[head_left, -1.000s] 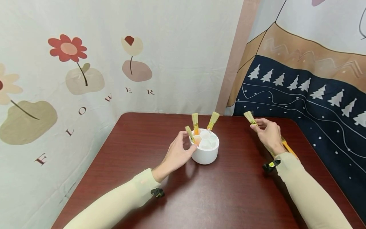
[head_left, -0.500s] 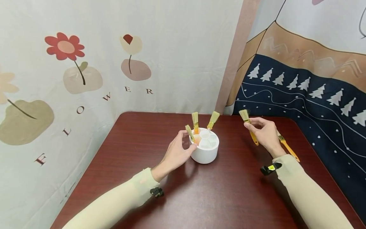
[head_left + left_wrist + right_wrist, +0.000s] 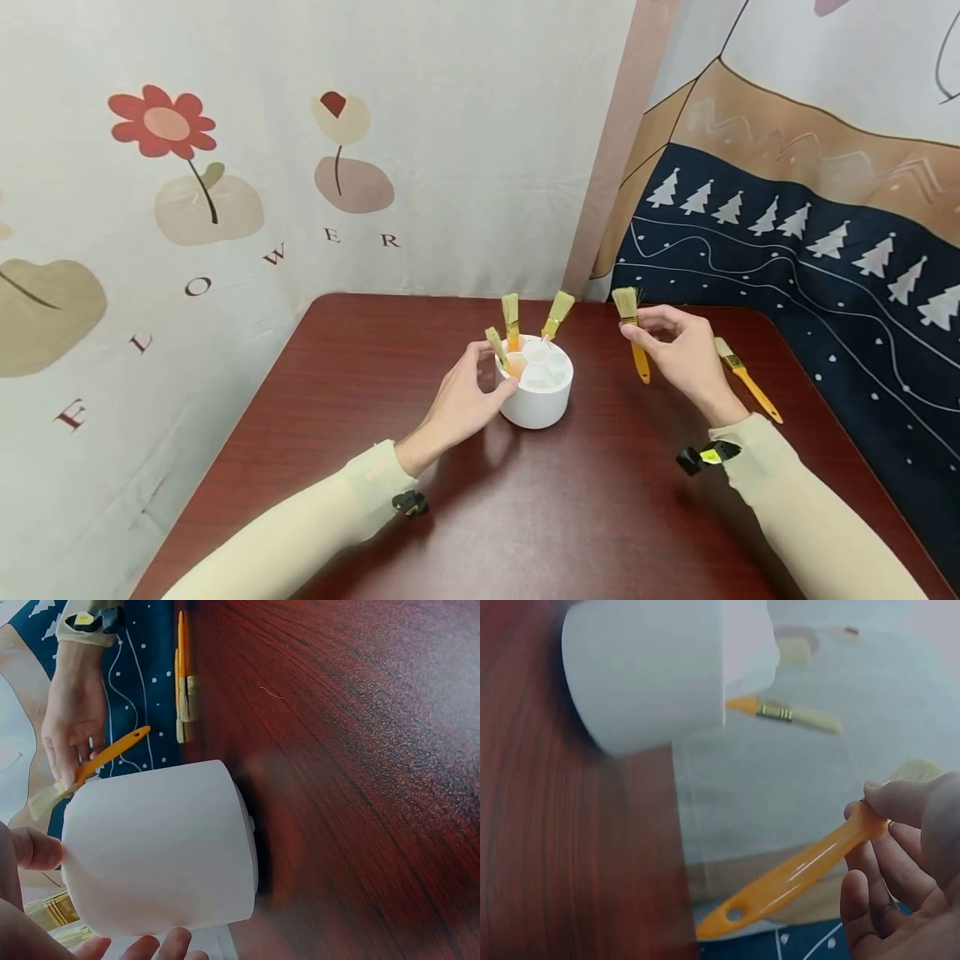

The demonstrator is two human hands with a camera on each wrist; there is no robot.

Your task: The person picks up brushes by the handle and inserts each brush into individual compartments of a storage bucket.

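A round white brush holder [image 3: 536, 408] with compartments in its top stands on the table. My left hand [image 3: 461, 396] grips its left side, thumb at the near rim and fingers along the far side. Three paintbrushes stand in it bristles up, one of them a leaning paintbrush [image 3: 557, 312] at the back. Right of the holder, my right hand [image 3: 675, 350] pinches an orange-handled paintbrush [image 3: 795, 874] just below its bristles. That brush is raised above the table, bristles up and handle hanging down.
To the right of my right hand, an orange-handled paintbrush [image 3: 750, 383] lies on the dark red table [image 3: 600, 517]. The left wrist view shows a second paintbrush [image 3: 178, 697] lying alongside it. Printed cloths [image 3: 465, 150] hang behind the table's far edge and along its right side.
My right hand has moved left toward the holder with its paintbrush, which has turned more upright. The paintbrush lying behind it has come into fuller view. My left hand stays on the holder.
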